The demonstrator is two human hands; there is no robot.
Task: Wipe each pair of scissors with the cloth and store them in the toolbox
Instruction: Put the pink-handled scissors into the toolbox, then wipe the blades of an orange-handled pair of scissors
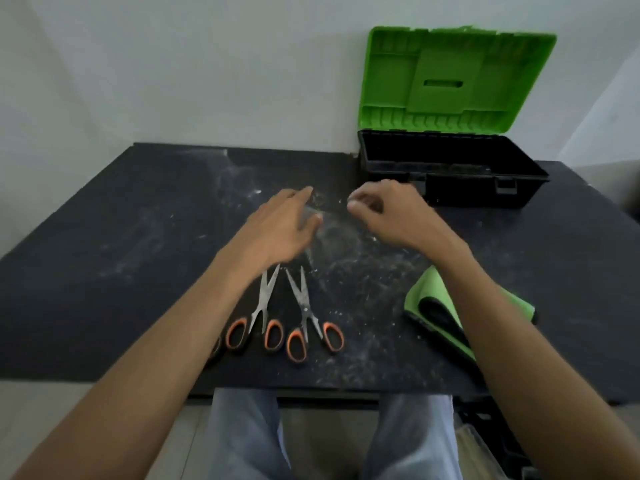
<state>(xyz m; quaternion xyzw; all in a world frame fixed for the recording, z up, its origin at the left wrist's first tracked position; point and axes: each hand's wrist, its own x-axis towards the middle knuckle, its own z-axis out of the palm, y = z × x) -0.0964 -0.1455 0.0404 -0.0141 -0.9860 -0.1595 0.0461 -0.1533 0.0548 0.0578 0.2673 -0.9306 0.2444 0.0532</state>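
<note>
On the table (104, 271) the scissors (263, 306) lie near my left hand (280, 230), fingers (299, 197) straight, empty. My right hand (388, 216) hangs loosely curled, empty. Best grab the cloth (424, 292) first, then the handles. The toolbox (460, 192) stands open at far right.

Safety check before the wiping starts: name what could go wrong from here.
The left scissors and right scissors lie open, tips toward the left hand; a careless grab could nick skin. White dust speckles the table; wiped scissors set back down would likely get dirty again.
</note>
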